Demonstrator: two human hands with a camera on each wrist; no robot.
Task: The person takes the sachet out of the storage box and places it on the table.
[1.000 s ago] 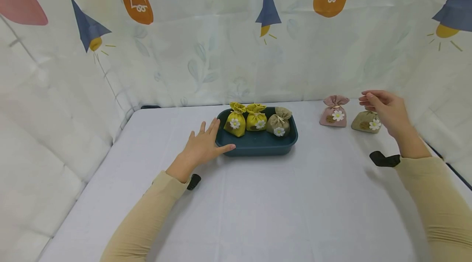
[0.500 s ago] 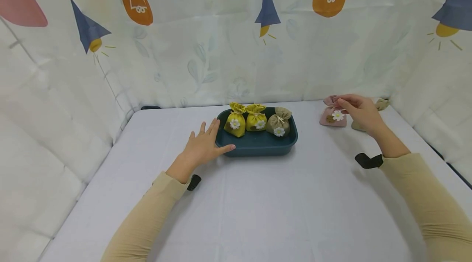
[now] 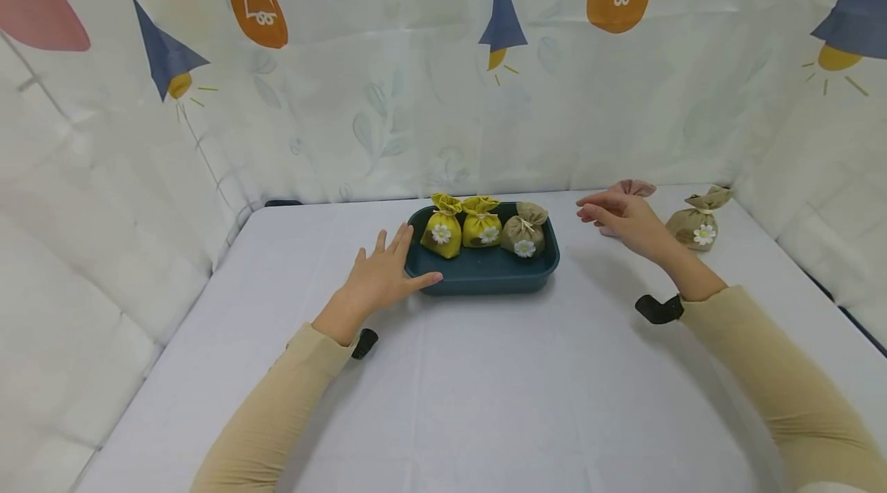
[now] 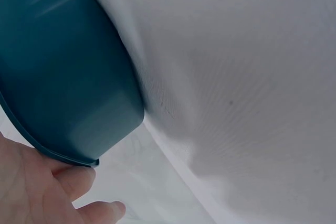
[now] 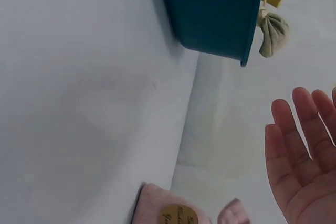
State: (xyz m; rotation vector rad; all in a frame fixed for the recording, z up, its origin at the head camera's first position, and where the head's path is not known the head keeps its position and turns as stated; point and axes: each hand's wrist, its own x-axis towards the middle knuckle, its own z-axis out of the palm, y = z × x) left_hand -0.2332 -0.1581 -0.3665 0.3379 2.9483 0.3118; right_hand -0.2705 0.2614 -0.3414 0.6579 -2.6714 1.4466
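A dark teal tray (image 3: pixel 485 283) stands near the back of the table. Inside it sit a left yellow pouch (image 3: pixel 450 245), a second yellow pouch (image 3: pixel 478 228) and an olive pouch (image 3: pixel 516 231), each with a white flower. My left hand (image 3: pixel 377 277) touches the tray's left end with spread fingers. To the right of the tray, my right hand (image 3: pixel 634 227) hangs above the table, holding nothing, its fingers straight in the right wrist view. It partly hides a pink pouch (image 3: pixel 634 187). Another olive pouch (image 3: pixel 696 228) stands to its right.
A white cloth covers the table (image 3: pixel 499 385). Patterned fabric (image 3: pixel 430 92) hangs behind it and along both sides. Black wrist cameras sit under both cuffs, the right camera (image 3: pixel 660 310) jutting out to the left.
My right hand has moved left, from above the olive pouch past the pink pouch toward the tray. The left hand, the tray and the pouches stay where they were.
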